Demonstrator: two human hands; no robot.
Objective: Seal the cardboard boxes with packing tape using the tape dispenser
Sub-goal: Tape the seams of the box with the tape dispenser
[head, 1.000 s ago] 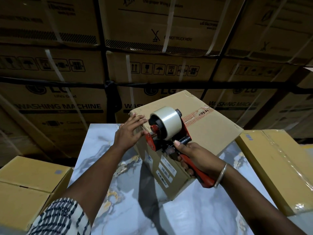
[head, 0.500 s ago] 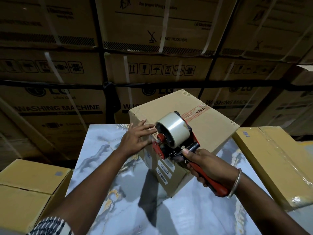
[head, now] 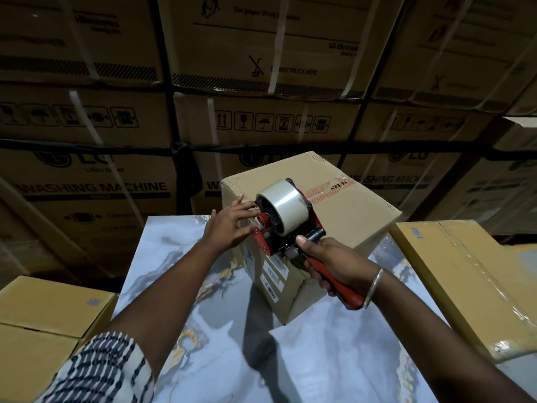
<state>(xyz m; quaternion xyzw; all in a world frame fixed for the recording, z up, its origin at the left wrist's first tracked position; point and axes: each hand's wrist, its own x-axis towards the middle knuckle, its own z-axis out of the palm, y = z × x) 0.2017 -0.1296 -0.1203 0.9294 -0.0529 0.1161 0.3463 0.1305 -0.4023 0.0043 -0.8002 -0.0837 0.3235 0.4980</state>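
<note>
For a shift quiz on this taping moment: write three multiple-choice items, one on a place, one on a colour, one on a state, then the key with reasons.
1. Where does the tape dispenser sit?
A. flat on the marble table
B. at the near top edge of the box
C. on a yellow carton

2. What colour is the dispenser's frame?
A. red
B. blue
C. green

3. What is the left hand doing?
A. hanging idle beside the table
B. gripping the dispenser handle
C. resting straight fingers on the box by the dispenser

Key: 1 B, it is held against the cardboard box edge, above the table. 2 A, frame and handle show red. 3 C, its fingers lie on the box top; the right hand grips the handle.
</note>
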